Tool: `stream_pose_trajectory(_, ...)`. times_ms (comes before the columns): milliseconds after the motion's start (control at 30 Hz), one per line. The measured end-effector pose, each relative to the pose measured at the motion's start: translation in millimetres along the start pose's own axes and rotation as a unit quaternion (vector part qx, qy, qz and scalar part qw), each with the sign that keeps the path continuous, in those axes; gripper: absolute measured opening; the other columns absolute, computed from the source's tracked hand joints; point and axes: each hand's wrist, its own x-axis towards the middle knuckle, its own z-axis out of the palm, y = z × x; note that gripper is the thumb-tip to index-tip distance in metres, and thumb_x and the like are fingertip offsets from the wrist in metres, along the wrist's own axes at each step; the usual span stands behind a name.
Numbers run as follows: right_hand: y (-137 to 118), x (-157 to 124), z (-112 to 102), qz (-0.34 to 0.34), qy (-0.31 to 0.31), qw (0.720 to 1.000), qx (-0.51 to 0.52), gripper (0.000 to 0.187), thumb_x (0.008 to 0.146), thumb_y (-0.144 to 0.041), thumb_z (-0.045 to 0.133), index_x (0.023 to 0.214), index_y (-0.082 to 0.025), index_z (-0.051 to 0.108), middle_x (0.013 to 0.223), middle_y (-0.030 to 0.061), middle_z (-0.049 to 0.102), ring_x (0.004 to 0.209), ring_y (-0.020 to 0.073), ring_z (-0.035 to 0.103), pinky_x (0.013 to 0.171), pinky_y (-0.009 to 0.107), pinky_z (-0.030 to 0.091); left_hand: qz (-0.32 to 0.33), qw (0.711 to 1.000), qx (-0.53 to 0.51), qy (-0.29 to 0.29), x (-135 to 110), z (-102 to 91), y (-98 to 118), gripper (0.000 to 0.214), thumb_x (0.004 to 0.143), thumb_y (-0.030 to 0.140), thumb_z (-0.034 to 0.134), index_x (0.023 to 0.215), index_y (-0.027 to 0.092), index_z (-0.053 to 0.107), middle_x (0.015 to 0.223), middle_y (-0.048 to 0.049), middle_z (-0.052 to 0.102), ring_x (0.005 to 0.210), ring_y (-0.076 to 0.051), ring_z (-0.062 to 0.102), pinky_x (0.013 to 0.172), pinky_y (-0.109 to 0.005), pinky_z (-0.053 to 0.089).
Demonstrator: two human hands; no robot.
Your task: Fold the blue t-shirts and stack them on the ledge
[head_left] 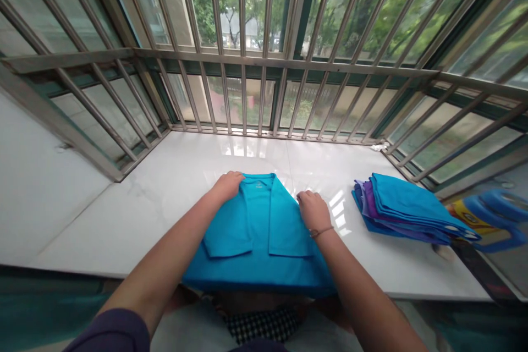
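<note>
A bright turquoise T-shirt lies spread on the white counter, neckline away from me and lower end hanging at the front edge. Both sleeves are folded inward over the body, leaving a strip between them where small print shows inside the neck. At the upper left shoulder edge, my left hand has its fingers closed on the fabric. My right hand is at the opposite edge, a little lower, fingers curled together against the cloth; its fingertips are partly hidden.
To the right sits a stack of folded clothes in turquoise and purple. Behind it is a blue and yellow container. A dark flat object lies at the right edge. Metal window bars enclose the white counter.
</note>
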Motion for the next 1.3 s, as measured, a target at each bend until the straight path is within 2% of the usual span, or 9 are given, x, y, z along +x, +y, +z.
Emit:
stream_pose_trajectory(200,-28,98,4,-0.014,-0.067,0.995,0.075,0.029,0.11,-0.027,0.053,0.121,-0.019,0.079,0.122,0.013,0.077,0.111,0.0225,0.069,0.092,0.029,0.046,-0.036,0.999,-0.023,-0.011,21,-3.1,-28,0.025,0.094,0.018,0.059,0.103,0.02,0.083,0.121,-0.0111,0.076,0.116,-0.026,0.07,0.106,-0.035,0.052)
stream_pose_trajectory(367,-33,146,21,-0.009,-0.108,0.987,0.115,0.035,0.107,-0.039,0.064,0.131,-0.017,0.077,0.126,0.0115,0.079,0.116,0.022,0.071,0.094,0.027,0.048,-0.103,0.993,-0.049,-0.02,35,-7.2,-44,0.02,0.089,0.027,0.069,0.102,0.018,0.081,0.104,-0.008,0.079,0.097,-0.023,0.073,0.092,-0.03,0.054)
stream_pose_trajectory(500,-35,160,30,0.0,-0.131,0.983,0.132,0.032,0.101,-0.039,0.071,0.123,-0.018,0.081,0.121,0.0104,0.081,0.111,0.0219,0.072,0.092,0.026,0.049,-0.151,0.986,-0.066,-0.036,50,-9.1,-53,0.028,0.079,0.033,0.08,0.103,0.018,0.081,0.095,-0.0054,0.08,0.09,-0.022,0.074,0.081,-0.028,0.054)
stream_pose_trajectory(700,-39,165,39,0.016,-0.13,0.979,0.157,0.029,0.098,-0.037,0.073,0.119,-0.018,0.082,0.118,0.0099,0.081,0.109,0.0213,0.072,0.092,0.025,0.049,-0.184,0.975,-0.092,-0.082,70,-12.6,-54,0.024,0.066,0.039,0.088,0.079,0.022,0.08,0.073,-0.0012,0.076,0.078,-0.022,0.072,0.068,-0.026,0.05)
stream_pose_trajectory(900,-41,159,28,0.037,-0.107,0.977,0.179,0.026,0.1,-0.035,0.07,0.117,-0.019,0.081,0.117,0.0104,0.081,0.107,0.0225,0.072,0.093,0.028,0.05,-0.195,0.968,-0.131,-0.086,69,-26.8,-38,0.024,0.068,0.04,0.087,0.073,0.021,0.073,0.065,0.0001,0.074,0.065,-0.019,0.07,0.063,-0.026,0.05)
stream_pose_trajectory(1000,-37,148,8,0.029,-0.085,0.976,0.196,0.022,0.102,-0.035,0.068,0.116,-0.02,0.079,0.11,0.0078,0.082,0.101,0.0206,0.073,0.09,0.028,0.05,-0.183,0.968,-0.157,-0.061,52,-41.0,-27,0.023,0.077,0.041,0.082,0.083,0.021,0.072,0.075,-0.001,0.078,0.068,-0.018,0.073,0.066,-0.027,0.052)
stream_pose_trajectory(1100,-30,121,-14,0.009,-0.053,0.975,0.217,0.019,0.105,-0.035,0.066,0.116,-0.023,0.075,0.108,0.0044,0.082,0.099,0.0182,0.074,0.087,0.026,0.049,-0.154,0.971,-0.185,-0.008,16,-56.6,-13,0.023,0.086,0.043,0.076,0.094,0.022,0.074,0.085,-0.0013,0.081,0.076,-0.019,0.075,0.072,-0.027,0.054)
stream_pose_trajectory(1200,-21,73,-28,-0.027,-0.003,0.969,0.244,0.014,0.105,-0.034,0.066,0.113,-0.025,0.073,0.104,0.0018,0.082,0.093,0.018,0.074,0.083,0.027,0.05,-0.103,0.974,-0.195,0.054,-40,-66.1,5,0.022,0.089,0.045,0.074,0.096,0.024,0.076,0.086,-0.0003,0.08,0.081,-0.02,0.075,0.076,-0.029,0.056)
stream_pose_trajectory(1300,-15,8,-28,-0.072,0.047,0.966,0.245,0.015,0.106,-0.035,0.062,0.113,-0.027,0.073,0.101,0.0012,0.081,0.089,0.0193,0.075,0.081,0.029,0.052,-0.067,0.981,-0.172,0.062,-105,-60.4,25,0.019,0.092,0.043,0.072,0.097,0.025,0.077,0.087,0.0009,0.08,0.078,-0.019,0.072,0.077,-0.029,0.056)
